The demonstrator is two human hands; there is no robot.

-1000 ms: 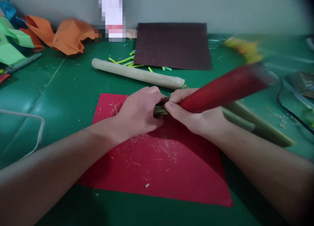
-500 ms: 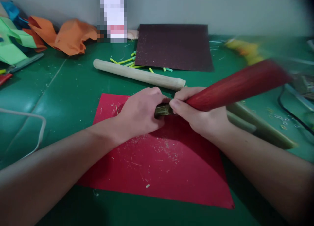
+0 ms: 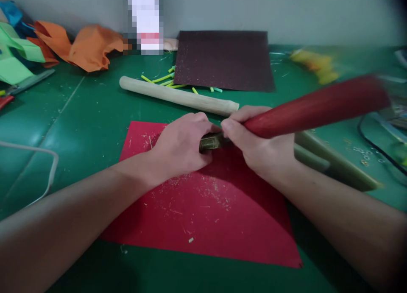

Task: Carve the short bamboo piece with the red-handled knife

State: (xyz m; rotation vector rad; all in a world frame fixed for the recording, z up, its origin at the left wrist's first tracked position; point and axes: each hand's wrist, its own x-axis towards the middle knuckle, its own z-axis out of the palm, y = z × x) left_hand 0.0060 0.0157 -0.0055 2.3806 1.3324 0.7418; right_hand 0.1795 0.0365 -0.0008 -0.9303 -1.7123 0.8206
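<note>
My left hand (image 3: 182, 142) is wrapped round a short dark green-brown piece (image 3: 210, 143), perhaps bamboo, pressing it down over a red sheet (image 3: 197, 212). In my right hand (image 3: 265, 149) is a tool with a thick red handle (image 3: 318, 108), which slants up to the right and is blurred at its far end. Its working end is hidden by my fingers, close to the piece's right end. Fine pale shavings and one small chip (image 3: 190, 240) lie scattered on the red sheet.
Behind my hands lie a pale wooden stick (image 3: 178, 97), green-yellow tubes (image 3: 163, 79) and a dark sheet (image 3: 224, 59). Longer bamboo-like pieces (image 3: 343, 170) rest at right, near a black cord (image 3: 377, 144). Scissors (image 3: 30, 83) and orange fabric (image 3: 90, 47) lie at left.
My right hand has shifted slightly upward, and the red handle has tipped flatter, its far end moving to the right. My left hand keeps its hold, almost unmoved.
</note>
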